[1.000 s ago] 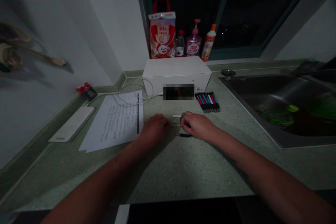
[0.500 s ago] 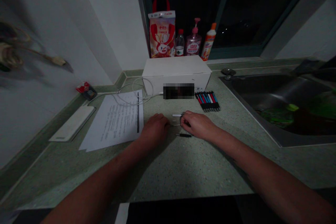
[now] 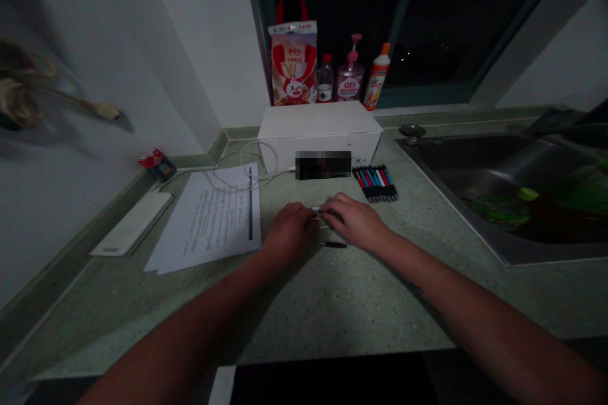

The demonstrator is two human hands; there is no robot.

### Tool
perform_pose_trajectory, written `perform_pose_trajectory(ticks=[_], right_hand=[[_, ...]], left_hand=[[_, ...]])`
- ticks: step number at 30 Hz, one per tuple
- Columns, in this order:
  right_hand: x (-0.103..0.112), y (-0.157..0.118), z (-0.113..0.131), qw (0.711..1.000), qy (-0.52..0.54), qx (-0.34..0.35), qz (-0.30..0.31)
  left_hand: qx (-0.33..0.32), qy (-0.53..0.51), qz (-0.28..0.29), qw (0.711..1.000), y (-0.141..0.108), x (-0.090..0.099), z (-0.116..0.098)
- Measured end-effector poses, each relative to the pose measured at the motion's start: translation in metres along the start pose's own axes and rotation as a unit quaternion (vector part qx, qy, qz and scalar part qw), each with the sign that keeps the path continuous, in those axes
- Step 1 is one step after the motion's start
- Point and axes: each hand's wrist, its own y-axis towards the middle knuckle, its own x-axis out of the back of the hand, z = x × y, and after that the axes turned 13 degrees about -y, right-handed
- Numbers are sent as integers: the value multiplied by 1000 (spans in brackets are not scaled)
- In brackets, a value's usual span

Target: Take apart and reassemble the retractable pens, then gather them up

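Between my hands lies a small white pen barrel [image 3: 316, 209], with fingertips of both hands at its ends. My left hand [image 3: 289, 231] is closed at its left end, and my right hand [image 3: 354, 221] pinches its right end. A thin light refill [image 3: 323, 226] rests on the counter just below the barrel, beside my right fingers. Nearer to me, a black pen part [image 3: 333, 245] with a metal tip lies flat. Beyond my right hand, several pens [image 3: 375, 183] in red, blue, white and black lie side by side.
A white box [image 3: 318, 121] stands behind a blurred black object [image 3: 323, 165] with a white cable. Printed sheets [image 3: 209, 221] and a white flat bar [image 3: 133, 224] lie left. The sink [image 3: 498, 254] is at right; bottles and a bag [image 3: 293, 63] stand behind the box.
My right hand has shifted slightly left and away from me, and my left hand slightly right. Their fingertips now meet around the white barrel.
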Motion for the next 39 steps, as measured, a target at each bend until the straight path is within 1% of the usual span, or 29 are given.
perform_pose_trajectory(ticks=[2,5,7,10,15,18,22,25,29,31,32,34,36,38,39], right_hand=[[0,1,-2,999,-13,-23,-17],[-1,3,-5,998,-55,-40,9],[-2,4,-5,996,-78,-38,24],[-1,4,-4,995,-94,-31,23],[-2,2,-3,996,-91,-18,13],[-3,2,-2,997,-81,-8,2],[-3,3,-2,998,-55,-8,3],[-3,3,-2,1000,-31,6,-2],[-4,2,-3,999,-7,35,-35],[-4,2,-4,998,1,19,-55],[-4,2,-4,998,4,1,-66],[-3,3,-5,996,7,-41,-85],[-1,4,-6,992,5,-77,-96],[0,5,-6,990,5,-98,-103],[1,5,-6,989,5,-102,-107]], left_hand=[[6,5,-3,1000,4,-1,1],[18,18,14,1000,8,-1,3],[32,33,18,999,10,0,6],[51,49,3,997,11,3,10],[52,24,-19,998,11,4,13],[58,-1,-30,998,11,3,12],[86,-61,-51,993,12,4,12],[102,-126,-71,984,12,4,12],[109,-206,-89,968,10,3,14],[97,-200,-89,971,8,1,15],[80,-180,-81,977,7,1,15],[26,-118,-47,992,5,1,15],[-28,-60,5,998,4,1,14],[-54,-23,43,997,4,1,12],[-57,-11,52,997,4,1,11]])
